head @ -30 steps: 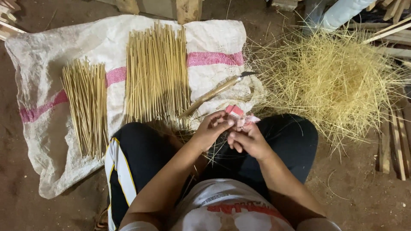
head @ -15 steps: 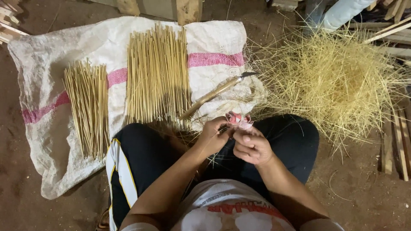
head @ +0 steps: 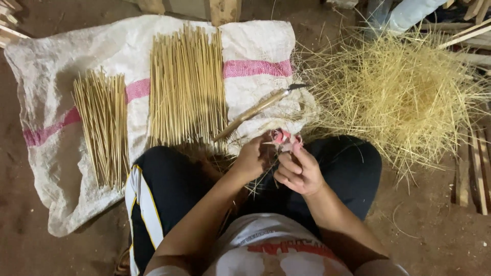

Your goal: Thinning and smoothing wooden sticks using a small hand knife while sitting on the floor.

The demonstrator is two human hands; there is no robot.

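Two hands [head: 279,163] on 1 pink scrap [head: 284,138]; 2 stick bundles [head: 186,92], 1 knife [head: 258,110]

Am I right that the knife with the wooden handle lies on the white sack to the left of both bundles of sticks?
Not quite: in the head view the knife lies on the white sack to the right of both bundles of sticks, beside the straw pile.
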